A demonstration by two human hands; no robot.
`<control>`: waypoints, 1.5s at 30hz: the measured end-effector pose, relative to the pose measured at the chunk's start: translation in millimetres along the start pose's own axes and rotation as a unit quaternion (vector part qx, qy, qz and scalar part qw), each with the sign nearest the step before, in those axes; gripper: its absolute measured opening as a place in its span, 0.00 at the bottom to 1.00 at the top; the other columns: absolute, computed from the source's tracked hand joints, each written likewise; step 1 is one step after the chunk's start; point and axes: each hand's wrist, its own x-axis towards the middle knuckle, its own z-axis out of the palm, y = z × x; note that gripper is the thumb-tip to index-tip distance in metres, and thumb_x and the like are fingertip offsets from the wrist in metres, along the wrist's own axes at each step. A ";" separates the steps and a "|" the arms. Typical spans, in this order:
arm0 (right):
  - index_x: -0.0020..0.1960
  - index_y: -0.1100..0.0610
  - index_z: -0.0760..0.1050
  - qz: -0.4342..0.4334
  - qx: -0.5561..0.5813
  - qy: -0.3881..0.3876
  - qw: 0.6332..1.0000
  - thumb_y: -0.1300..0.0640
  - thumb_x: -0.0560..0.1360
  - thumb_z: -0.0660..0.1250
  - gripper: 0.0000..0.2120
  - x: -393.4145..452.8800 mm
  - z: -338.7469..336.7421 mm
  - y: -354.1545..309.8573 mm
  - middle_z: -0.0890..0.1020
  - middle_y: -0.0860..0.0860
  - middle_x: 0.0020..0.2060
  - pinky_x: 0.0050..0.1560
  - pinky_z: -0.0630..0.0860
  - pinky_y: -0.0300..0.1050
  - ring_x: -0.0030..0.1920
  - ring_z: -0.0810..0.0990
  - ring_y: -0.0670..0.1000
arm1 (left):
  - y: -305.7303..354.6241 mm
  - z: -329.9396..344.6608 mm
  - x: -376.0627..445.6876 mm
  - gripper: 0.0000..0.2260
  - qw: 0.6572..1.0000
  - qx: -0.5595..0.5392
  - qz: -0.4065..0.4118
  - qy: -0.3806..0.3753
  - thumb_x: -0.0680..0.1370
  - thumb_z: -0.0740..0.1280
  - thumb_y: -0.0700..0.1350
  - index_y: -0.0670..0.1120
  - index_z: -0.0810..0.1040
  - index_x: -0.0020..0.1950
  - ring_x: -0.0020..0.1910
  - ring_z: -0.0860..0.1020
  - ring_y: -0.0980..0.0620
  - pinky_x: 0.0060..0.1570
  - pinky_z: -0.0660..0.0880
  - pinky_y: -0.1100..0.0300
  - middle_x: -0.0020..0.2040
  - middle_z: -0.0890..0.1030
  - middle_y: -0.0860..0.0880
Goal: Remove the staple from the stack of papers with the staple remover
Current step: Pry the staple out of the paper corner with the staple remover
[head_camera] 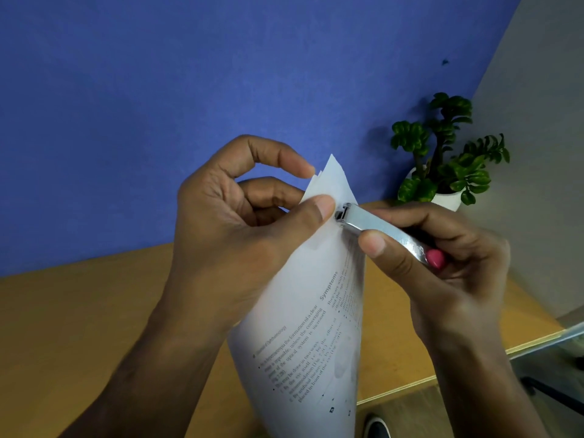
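Observation:
A stack of printed papers (pixel 303 327) is held up off the desk, curled, with its top corner near the middle of the view. My left hand (pixel 240 226) pinches that corner, thumb on the front and fingers behind. My right hand (pixel 442 270) grips a silver metal staple remover (pixel 376 229) with a pink end. The tool's jaws press on the paper corner right beside my left thumb tip. The staple itself is hidden under the jaws.
A wooden desk (pixel 79 327) lies below the hands, its right edge running down toward the lower right. A small green plant in a white pot (pixel 445 191) stands at the back right against a blue wall. A dark shoe shows at the bottom.

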 end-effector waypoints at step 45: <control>0.54 0.50 0.84 -0.079 -0.123 -0.007 0.989 0.58 0.75 0.77 0.09 -0.5 3.5 -8.9 0.88 0.46 0.46 0.53 0.80 0.50 0.41 0.86 0.55 | 3.4 1.4 -5.3 0.11 0.998 0.048 0.019 0.022 0.72 0.77 0.37 0.50 0.78 0.45 0.30 0.78 0.37 0.24 0.72 0.49 0.32 0.85 0.50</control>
